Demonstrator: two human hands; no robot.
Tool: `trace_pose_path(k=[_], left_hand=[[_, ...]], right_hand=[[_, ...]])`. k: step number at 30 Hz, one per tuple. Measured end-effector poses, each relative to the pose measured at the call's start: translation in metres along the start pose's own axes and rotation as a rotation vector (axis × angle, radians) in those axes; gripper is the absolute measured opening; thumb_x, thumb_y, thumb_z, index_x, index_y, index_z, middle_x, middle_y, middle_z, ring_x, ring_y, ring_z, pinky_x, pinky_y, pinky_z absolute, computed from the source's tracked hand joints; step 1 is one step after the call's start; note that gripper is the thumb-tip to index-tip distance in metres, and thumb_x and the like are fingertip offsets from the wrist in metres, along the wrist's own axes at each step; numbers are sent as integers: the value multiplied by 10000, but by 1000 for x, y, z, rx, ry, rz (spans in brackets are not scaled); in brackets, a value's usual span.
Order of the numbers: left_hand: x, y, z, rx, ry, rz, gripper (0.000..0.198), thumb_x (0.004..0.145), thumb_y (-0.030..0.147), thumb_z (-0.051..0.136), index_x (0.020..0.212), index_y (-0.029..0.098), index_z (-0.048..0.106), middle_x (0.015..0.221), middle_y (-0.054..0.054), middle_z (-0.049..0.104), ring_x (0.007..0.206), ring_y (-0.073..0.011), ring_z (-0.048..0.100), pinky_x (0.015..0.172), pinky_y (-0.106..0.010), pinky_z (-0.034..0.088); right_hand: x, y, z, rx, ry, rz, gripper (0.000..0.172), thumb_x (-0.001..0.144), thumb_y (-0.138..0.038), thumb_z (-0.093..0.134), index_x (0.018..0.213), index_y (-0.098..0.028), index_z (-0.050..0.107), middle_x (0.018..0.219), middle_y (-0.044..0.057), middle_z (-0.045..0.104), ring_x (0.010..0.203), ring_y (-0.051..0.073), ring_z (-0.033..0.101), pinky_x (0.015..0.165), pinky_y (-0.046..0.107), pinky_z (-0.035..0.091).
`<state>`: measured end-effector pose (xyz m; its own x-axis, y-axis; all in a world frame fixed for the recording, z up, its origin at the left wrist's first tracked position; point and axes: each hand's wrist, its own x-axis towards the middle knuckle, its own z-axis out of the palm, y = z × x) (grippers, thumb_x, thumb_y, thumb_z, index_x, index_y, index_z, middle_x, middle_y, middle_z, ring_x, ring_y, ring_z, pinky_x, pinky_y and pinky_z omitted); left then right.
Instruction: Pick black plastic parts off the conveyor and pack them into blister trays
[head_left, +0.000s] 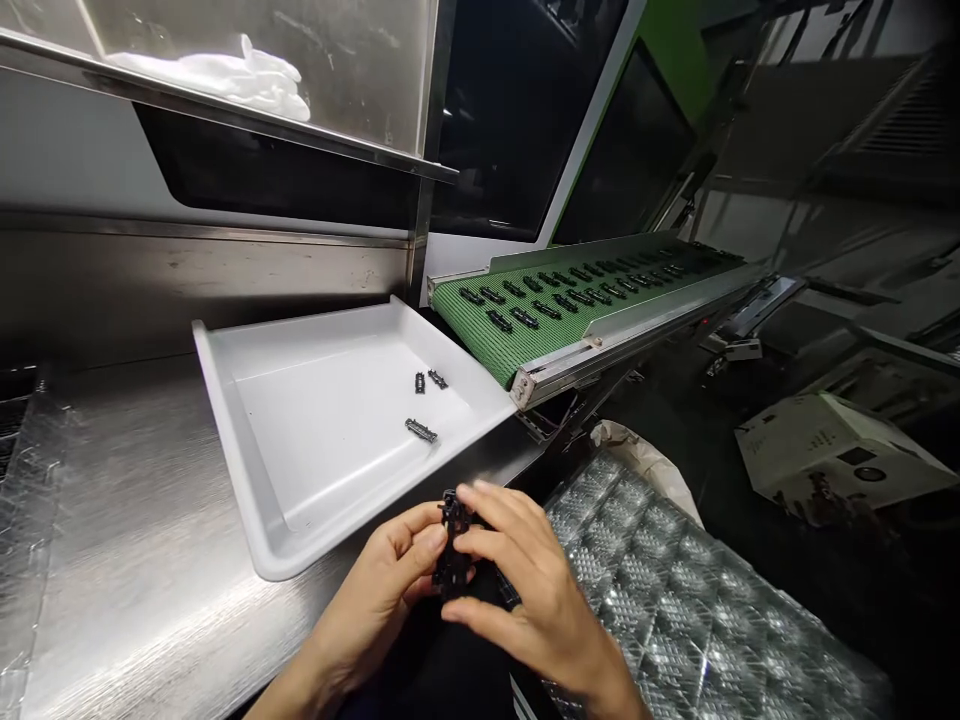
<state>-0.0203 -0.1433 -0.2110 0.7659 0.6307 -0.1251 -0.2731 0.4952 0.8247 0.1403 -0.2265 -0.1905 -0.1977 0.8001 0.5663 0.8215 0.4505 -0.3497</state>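
Observation:
Between my two hands, just past the front edge of the steel bench, a small black plastic part (452,550) is held upright. My left hand (375,580) pinches it from the left with thumb and fingers. From the other side, my right hand (536,580) curls its fingers and thumb about the same part. Something dark shows under my right palm, but I cannot make out what it is. Beyond my hands is a white tray (300,450). Three similar black parts, one of them this black part (421,430), lie toward its right side.
A green conveyor belt (487,345) carrying several rows of black parts ends at the tray's right. Clear plastic blister trays (675,590) stack at lower right; another clear tray (30,540) lies far left. White gloves (225,80) rest on the shelf above. A carton (840,450) stands right.

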Motion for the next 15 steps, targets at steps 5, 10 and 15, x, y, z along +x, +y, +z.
trace_pose_path(k=[5, 10, 15], left_hand=[[-2, 6, 2, -119, -37, -42, 327, 856, 384, 679, 1123, 198, 688, 1019, -86, 705, 879, -170, 640, 725, -229, 498], [-4, 7, 2, -178, -51, -63, 329, 822, 401, 715, 1050, 163, 720, 1029, -108, 714, 833, -160, 652, 779, -257, 525], [-4, 12, -1, -119, -57, -60, 306, 835, 401, 698, 1009, 152, 729, 1024, -111, 715, 839, -162, 650, 712, -217, 515]], right_hand=[[7, 2, -2, 240, 85, 79, 611, 761, -438, 786, 1258, -264, 478, 1319, 78, 596, 1261, 247, 515, 1112, 427, 359], [8, 1, 5, 176, 85, 79, 737, 742, -421, 807, 1355, -268, 426, 1337, 66, 590, 1302, 243, 474, 1141, 401, 309], [10, 3, 5, 136, 22, 75, 791, 728, -418, 820, 1380, -268, 400, 1367, 62, 567, 1329, 240, 449, 1164, 387, 251]])
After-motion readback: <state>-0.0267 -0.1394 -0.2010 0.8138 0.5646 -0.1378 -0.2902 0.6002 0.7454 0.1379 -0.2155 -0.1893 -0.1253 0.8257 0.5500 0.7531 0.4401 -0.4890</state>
